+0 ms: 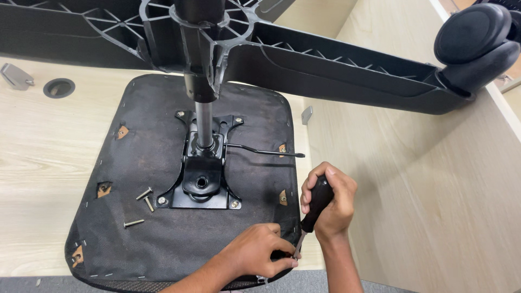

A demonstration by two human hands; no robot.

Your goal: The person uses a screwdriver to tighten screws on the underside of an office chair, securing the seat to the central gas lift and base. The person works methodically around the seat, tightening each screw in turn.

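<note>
An upturned office chair seat [157, 239], covered in black fabric, lies on a light wooden desk [38, 163]. My right hand [330, 201] is closed around the black handle of a screwdriver [316, 202], whose tip points down at the seat's near right corner. My left hand [258, 250] pinches that corner right beside the tip. A black metal mechanism plate [201, 179] with a thin lever [266, 152] is bolted to the seat's middle. The gas cylinder [203, 122] rises from the plate into the black star base [347, 70], which carries a caster wheel [476, 43].
Three loose screws [142, 205] lie on the seat fabric left of the plate. A wooden partition panel [423, 184] stands right of the seat. A round cable grommet [58, 87] and a grey metal bracket [15, 76] sit at the desk's far left.
</note>
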